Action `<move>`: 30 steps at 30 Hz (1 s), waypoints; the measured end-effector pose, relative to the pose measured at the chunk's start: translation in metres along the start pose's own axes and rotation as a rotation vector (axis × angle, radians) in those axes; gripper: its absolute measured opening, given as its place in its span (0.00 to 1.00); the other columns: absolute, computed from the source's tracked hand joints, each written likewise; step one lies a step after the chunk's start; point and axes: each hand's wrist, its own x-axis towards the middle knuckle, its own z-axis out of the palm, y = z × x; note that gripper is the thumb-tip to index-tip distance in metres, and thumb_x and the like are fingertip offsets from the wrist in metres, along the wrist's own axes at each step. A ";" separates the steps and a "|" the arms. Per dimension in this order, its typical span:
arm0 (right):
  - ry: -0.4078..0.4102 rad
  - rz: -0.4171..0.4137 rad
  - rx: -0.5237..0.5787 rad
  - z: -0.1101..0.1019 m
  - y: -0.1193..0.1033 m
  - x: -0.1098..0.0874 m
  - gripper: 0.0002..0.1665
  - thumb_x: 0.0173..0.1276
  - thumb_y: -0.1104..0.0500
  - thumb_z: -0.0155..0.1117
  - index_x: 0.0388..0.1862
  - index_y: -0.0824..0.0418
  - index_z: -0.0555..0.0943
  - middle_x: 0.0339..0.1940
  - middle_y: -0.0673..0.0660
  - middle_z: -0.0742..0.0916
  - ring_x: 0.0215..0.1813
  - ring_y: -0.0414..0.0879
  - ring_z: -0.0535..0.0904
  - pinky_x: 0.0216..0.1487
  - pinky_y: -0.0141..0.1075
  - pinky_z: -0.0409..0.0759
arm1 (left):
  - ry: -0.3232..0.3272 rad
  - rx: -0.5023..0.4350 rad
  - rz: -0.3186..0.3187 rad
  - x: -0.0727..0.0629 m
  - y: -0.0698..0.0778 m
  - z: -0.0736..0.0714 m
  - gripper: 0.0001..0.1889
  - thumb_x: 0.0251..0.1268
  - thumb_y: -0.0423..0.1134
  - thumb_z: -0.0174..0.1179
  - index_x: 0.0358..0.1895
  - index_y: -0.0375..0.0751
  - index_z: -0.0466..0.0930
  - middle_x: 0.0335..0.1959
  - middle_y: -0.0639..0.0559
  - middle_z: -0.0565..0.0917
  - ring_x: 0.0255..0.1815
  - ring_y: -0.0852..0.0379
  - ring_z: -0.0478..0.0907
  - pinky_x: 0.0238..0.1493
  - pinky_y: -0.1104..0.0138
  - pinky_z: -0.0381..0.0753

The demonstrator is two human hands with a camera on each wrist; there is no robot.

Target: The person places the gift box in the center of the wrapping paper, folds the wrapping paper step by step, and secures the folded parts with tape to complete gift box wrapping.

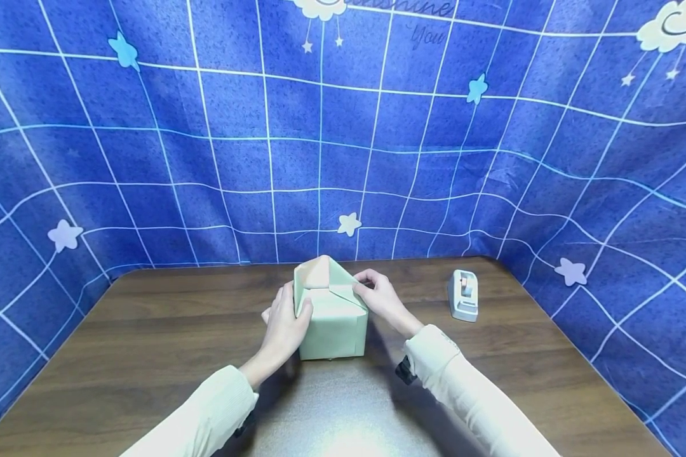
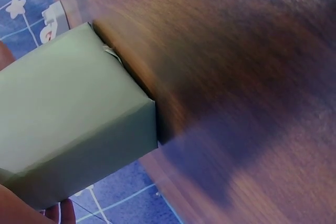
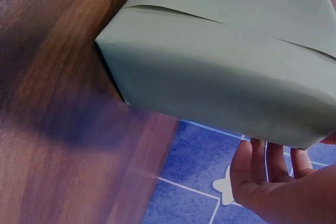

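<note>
A box wrapped in pale green paper stands upright on the table, its paper rising in folded flaps at the top. My left hand holds the box's left side, thumb on the near upper edge and fingers round the far side. At the upper right, my right hand pinches the edge of a slanted flap between thumb and fingers. Its curled fingers show beside the box in the right wrist view. The left wrist view shows a plain green side and only a little of the left hand.
A white tape dispenser stands on the brown wooden table, to the right of the box. Behind and on both sides hangs a blue curtain with white grid lines, stars and clouds. Light glares off the table's near part.
</note>
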 end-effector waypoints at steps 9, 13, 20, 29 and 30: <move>0.003 0.058 0.046 -0.001 0.003 -0.003 0.11 0.62 0.63 0.54 0.39 0.68 0.78 0.33 0.56 0.81 0.34 0.39 0.72 0.38 0.28 0.70 | -0.005 -0.010 -0.005 0.001 0.000 -0.001 0.21 0.65 0.41 0.49 0.58 0.36 0.66 0.50 0.42 0.75 0.54 0.45 0.71 0.53 0.52 0.55; 0.007 0.042 0.060 -0.004 0.003 -0.007 0.11 0.63 0.63 0.55 0.40 0.70 0.77 0.34 0.58 0.81 0.33 0.38 0.72 0.35 0.27 0.71 | -0.009 -0.013 -0.007 0.001 0.000 -0.001 0.21 0.65 0.41 0.49 0.59 0.36 0.65 0.50 0.42 0.75 0.55 0.45 0.70 0.54 0.52 0.55; -0.001 0.041 0.076 -0.007 0.006 -0.015 0.12 0.63 0.63 0.56 0.43 0.70 0.75 0.38 0.61 0.81 0.35 0.38 0.75 0.36 0.27 0.73 | -0.010 -0.029 -0.008 -0.001 -0.002 0.000 0.22 0.66 0.40 0.46 0.61 0.34 0.64 0.51 0.41 0.75 0.57 0.45 0.68 0.56 0.50 0.55; -0.001 0.059 0.091 -0.006 0.008 -0.020 0.13 0.63 0.62 0.56 0.42 0.70 0.74 0.37 0.60 0.80 0.36 0.40 0.74 0.35 0.30 0.75 | -0.044 -0.043 -0.047 -0.001 -0.003 0.001 0.23 0.69 0.41 0.41 0.63 0.34 0.63 0.54 0.39 0.74 0.59 0.42 0.67 0.54 0.49 0.56; -0.002 0.062 0.098 -0.006 0.007 -0.020 0.13 0.63 0.62 0.56 0.42 0.70 0.74 0.37 0.59 0.80 0.36 0.39 0.74 0.35 0.30 0.75 | -0.045 -0.042 -0.047 -0.001 -0.002 0.001 0.23 0.68 0.41 0.41 0.63 0.34 0.63 0.54 0.39 0.74 0.59 0.42 0.67 0.54 0.49 0.56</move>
